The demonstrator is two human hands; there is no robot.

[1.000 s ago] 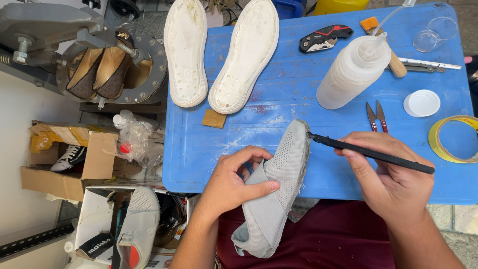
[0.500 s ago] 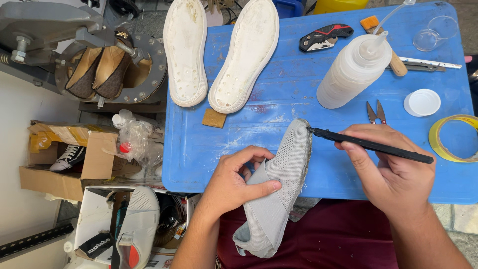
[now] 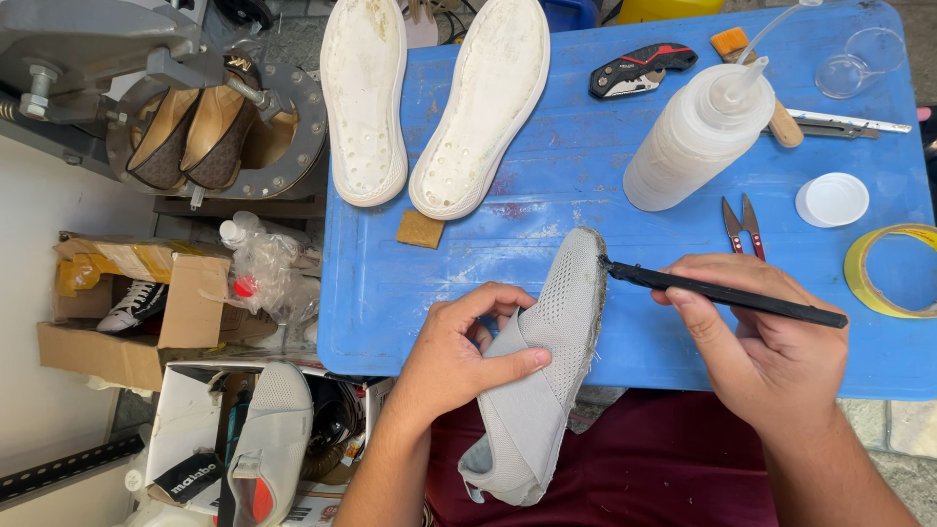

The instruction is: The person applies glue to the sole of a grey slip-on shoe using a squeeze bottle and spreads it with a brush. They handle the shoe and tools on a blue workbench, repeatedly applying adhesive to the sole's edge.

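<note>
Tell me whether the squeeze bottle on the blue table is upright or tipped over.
Tipped over: the translucent squeeze bottle lies on its side on the blue table, nozzle pointing away from the person.

Around the bottle [image 3: 695, 141], bare blue table [image 3: 547, 185] lies open to its left, up to the soles [image 3: 478, 107]. Right of it crowd scissors [image 3: 742, 222], a cap [image 3: 832, 199] and tape [image 3: 883, 268] (all near together). Behind it, a knife [image 3: 639, 68] blocks passage.

Shoe-repair workshop: loose soles [image 3: 478, 107], sole press [image 3: 210, 127], glue bottle [image 3: 698, 137], blue workbench [image 3: 586, 322].
</note>
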